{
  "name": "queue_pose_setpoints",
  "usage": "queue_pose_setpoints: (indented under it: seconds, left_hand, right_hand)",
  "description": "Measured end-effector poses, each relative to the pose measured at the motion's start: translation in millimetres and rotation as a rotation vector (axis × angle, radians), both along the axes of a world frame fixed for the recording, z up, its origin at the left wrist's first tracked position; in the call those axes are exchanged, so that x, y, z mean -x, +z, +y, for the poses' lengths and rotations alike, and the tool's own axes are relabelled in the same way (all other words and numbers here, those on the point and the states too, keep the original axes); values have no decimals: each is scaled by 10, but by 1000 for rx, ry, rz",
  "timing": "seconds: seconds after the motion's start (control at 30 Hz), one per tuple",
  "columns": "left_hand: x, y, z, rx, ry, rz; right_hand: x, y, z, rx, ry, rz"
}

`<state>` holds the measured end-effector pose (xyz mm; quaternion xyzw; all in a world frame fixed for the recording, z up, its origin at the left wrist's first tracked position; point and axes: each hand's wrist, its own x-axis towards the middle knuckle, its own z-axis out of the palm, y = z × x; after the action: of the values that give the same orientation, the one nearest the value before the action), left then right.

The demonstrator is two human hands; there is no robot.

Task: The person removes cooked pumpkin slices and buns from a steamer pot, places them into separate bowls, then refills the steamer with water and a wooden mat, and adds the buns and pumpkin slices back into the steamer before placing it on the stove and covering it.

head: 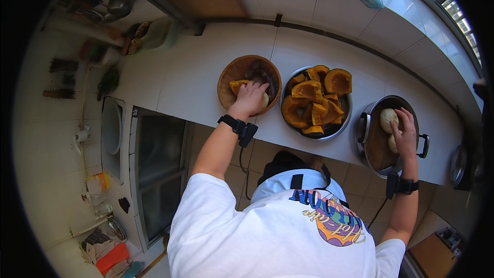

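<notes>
My left hand (251, 98) reaches into a round wicker basket (228, 70), palm down. It lies over a pale round vegetable (265, 100), which shows beside the fingers, and beside an orange pumpkin piece (236, 86). Whether the fingers grip either one is hidden. My right hand (406, 133) is over a two-handled metal pot (371, 110), with fingers spread and the thumb at the edge of a whitish round vegetable (388, 120). A second pale one (393, 143) is partly covered by that hand. Both rest on a brown round surface (378, 150) inside the pot.
Between basket and pot stands a metal basin (331, 138) heaped with cut pumpkin (308, 90). All three are on a white tiled counter (193, 69), close to its front edge. A sink (112, 131) lies at left. A metal lid or bowl (458, 165) is at far right.
</notes>
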<state>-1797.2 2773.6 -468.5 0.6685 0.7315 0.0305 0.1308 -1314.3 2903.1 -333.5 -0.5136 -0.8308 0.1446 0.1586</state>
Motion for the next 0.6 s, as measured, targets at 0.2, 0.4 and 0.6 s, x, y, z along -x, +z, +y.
queue_pose_setpoints:
  seconds: [0.2,0.4,0.6]
  left_hand:
    - [-179,56,233,-21,89,-56]
    - [-1275,1090,494,-305,150,-467]
    - [-2555,1807,447,-368,-466,-777]
  right_hand:
    - [44,303,-16,-22,105,212]
    - [-176,427,62,501,395,542]
    - [120,362,-213,1124,475,779]
